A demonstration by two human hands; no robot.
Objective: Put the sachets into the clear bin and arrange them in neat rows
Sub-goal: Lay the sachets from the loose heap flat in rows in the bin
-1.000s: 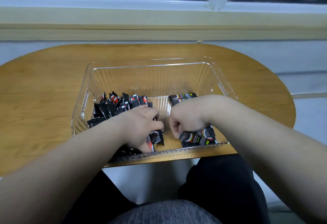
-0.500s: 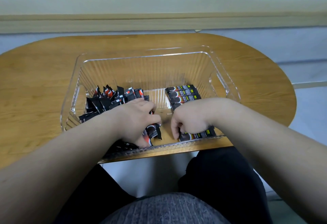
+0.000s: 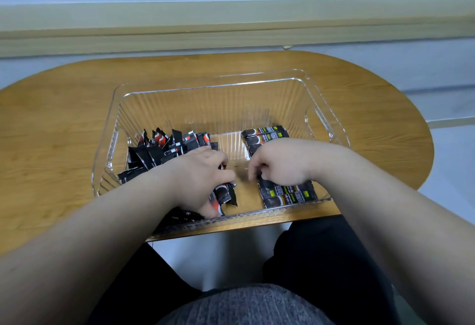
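1. Sachets [image 3: 159,150] are all inside the clear bin [image 3: 205,88], and I can see none on the table [image 3: 51,132]. The bin stands at the table's near edge, I judge so that both forearms can come in over its near wall.
2. At the bin's left is the loose heap, with black packets tilted and overlapping at every angle towards the left wall. I read it as the unsorted stock.
3. My feed shows the left hand [image 3: 200,178] at the heap's near right edge. Its fingers are curled down round a small bunch [image 3: 223,196], thumb across the top. It looks like a grip for lifting a few clear of the heap.
4. Between the hands a strip of the bin's floor lies bare, probably room for the next row.
5. The right hand [image 3: 280,165] rests on the ordered side. Its fingers are bent and the tips point down at the left ends of the packets there. The palm hides what is beneath, so I cannot tell whether it pinches one or only squares the ends.
6. The row [image 3: 288,195] lies flat, packets side by side with long edges touching. It runs from far to near and shows on both sides of that hand.
7. The heap outweighs the row, so I judge most of the arranging is not yet done.
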